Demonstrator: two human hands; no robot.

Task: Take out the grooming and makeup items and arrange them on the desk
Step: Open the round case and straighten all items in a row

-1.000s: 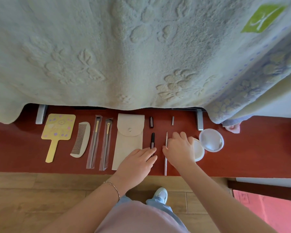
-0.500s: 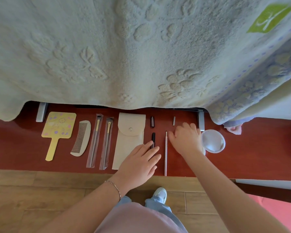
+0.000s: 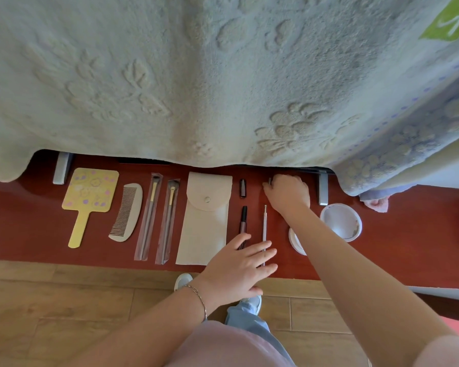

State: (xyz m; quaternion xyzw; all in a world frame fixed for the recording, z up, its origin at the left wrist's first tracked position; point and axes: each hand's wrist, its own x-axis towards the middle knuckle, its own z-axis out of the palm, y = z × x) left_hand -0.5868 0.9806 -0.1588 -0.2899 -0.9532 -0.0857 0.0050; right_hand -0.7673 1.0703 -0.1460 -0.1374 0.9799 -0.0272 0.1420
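On the red-brown desk (image 3: 32, 234) a row lies from left to right: yellow hand mirror (image 3: 90, 192), comb (image 3: 126, 211), two brushes in clear sleeves (image 3: 149, 218) (image 3: 168, 221), beige pouch (image 3: 206, 221), black cap (image 3: 243, 187), black pen (image 3: 243, 218), thin stick (image 3: 264, 223). An open white round case (image 3: 341, 221) sits at the right, its other half (image 3: 295, 239) partly hidden by my forearm. My right hand (image 3: 288, 193) pinches a small grey cap (image 3: 270, 180) at the back. My left hand (image 3: 239, 266) rests flat, fingers spread, over the near ends of the pen and stick.
A pale embossed blanket (image 3: 223, 75) hangs over the back of the desk and hides what is behind. Two grey metal brackets (image 3: 61, 168) (image 3: 323, 189) stand under its edge. A pink cloth (image 3: 376, 203) lies far right. Wooden floor runs along the desk's near edge.
My right hand moved from beside the round case up and back to the small grey cap. My left hand slid slightly right, over the stick's near end.
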